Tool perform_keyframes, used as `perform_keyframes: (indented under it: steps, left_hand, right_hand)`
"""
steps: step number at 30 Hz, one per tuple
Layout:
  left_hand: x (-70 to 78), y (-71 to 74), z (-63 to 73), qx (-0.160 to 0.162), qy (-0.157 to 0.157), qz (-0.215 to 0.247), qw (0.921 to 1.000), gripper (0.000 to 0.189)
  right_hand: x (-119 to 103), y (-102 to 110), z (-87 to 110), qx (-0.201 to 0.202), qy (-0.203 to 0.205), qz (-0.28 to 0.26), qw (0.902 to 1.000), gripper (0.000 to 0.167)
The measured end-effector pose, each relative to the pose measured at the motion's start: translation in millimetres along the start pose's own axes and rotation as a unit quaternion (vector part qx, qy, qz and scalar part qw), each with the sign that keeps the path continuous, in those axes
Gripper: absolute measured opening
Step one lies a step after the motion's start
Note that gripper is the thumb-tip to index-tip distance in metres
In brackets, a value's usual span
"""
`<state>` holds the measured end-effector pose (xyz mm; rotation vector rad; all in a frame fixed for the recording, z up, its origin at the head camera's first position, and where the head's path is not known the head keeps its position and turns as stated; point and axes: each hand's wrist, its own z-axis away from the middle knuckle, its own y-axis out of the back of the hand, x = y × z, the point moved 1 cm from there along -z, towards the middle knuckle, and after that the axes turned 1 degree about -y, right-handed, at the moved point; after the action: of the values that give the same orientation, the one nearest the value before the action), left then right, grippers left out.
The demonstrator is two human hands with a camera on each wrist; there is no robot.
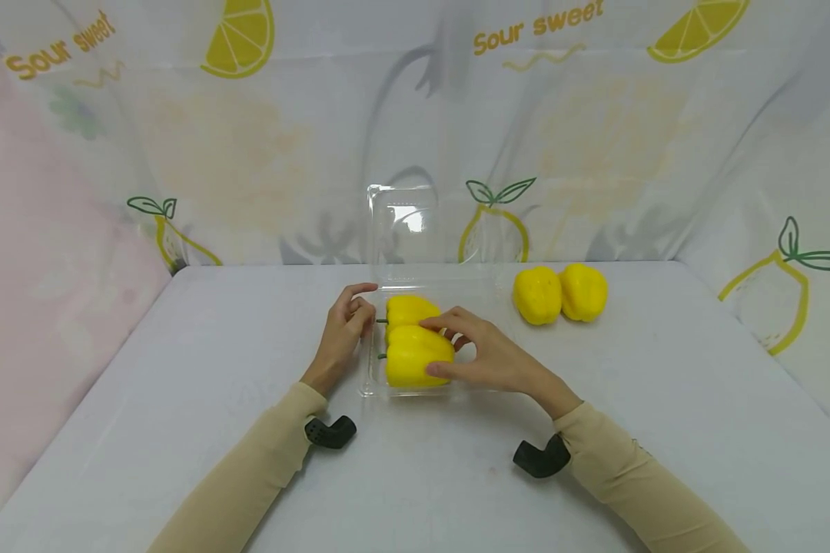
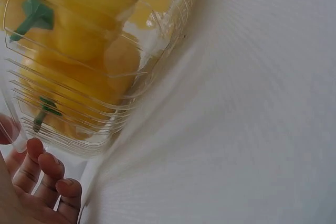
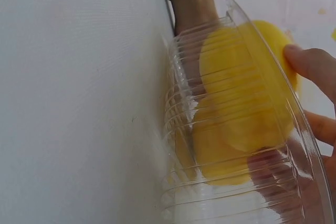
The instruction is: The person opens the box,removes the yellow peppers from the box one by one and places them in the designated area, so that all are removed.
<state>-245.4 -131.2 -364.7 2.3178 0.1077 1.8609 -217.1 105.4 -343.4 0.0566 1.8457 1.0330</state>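
A clear plastic clamshell box [image 1: 415, 392] lies on the table with its lid [image 1: 387, 230] raised at the back. Inside are two yellow bell peppers, the far pepper [image 1: 408, 307] and the near pepper [image 1: 415, 357], their green stems [image 2: 38, 14] pointing left. My right hand [image 1: 487, 357] grips the near pepper, thumb on its front side and fingers at its back. My left hand [image 1: 342, 338] holds the box's left rim; in the left wrist view several curled fingers [image 2: 51, 166] show at the box's corner. The right wrist view shows the peppers through the ribbed wall.
Two more yellow bell peppers stand side by side at the back right, one pepper [image 1: 537, 296] touching the other pepper [image 1: 584, 292]. The white table [image 1: 249, 322] meets a lemon-printed curtain [image 1: 360, 138] behind. Black curved pieces [image 1: 541, 458] sit at both wrists.
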Motion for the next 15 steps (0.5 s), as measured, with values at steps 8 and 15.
perform_keyframes:
  steps: [8,15]
  left_hand:
    - [0.1,-0.5,0.8,0.000,0.000,-0.008,1.0000,0.036]
    - [0.2,-0.3,0.8,0.002,-0.005,0.000,1.0000,0.035]
  right_hand:
    - [-2.6,2.0,1.7,0.004,0.002,0.002,1.0000,0.055]
    - [-4.1,5.8,2.9,0.008,0.007,0.014,0.9998,0.056]
